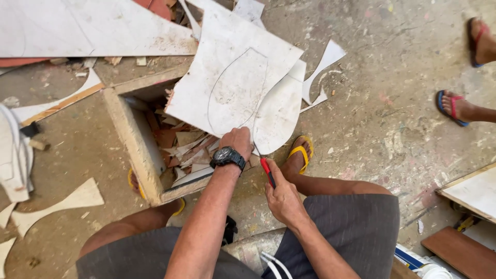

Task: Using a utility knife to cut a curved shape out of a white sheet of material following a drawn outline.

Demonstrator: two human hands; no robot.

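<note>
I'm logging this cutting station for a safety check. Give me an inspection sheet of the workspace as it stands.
Surface: dusty concrete floor, stained.
Job's things: white laminate sheet with a pencilled curved outline; red-handled cutting tool.
Clutter: wooden scrap box full of offcuts; white cut-out pieces scattered.
Grips: left hand presses the sheet; right hand holds the tool.
Cables: white cords near the lap.
Surroundings: another person's sandalled feet nearby.

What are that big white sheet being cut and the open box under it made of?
The white sheet looks like thin laminate or plastic board: smooth matt face, scuffed grey, a pencilled curve drawn on it, and clean curved cut edges. The left hand steadies it; the right hand holds a red-handled cutter. The box seems raw wood or particle board: pale, rough, unpainted edges. Neither material is certain.
</note>
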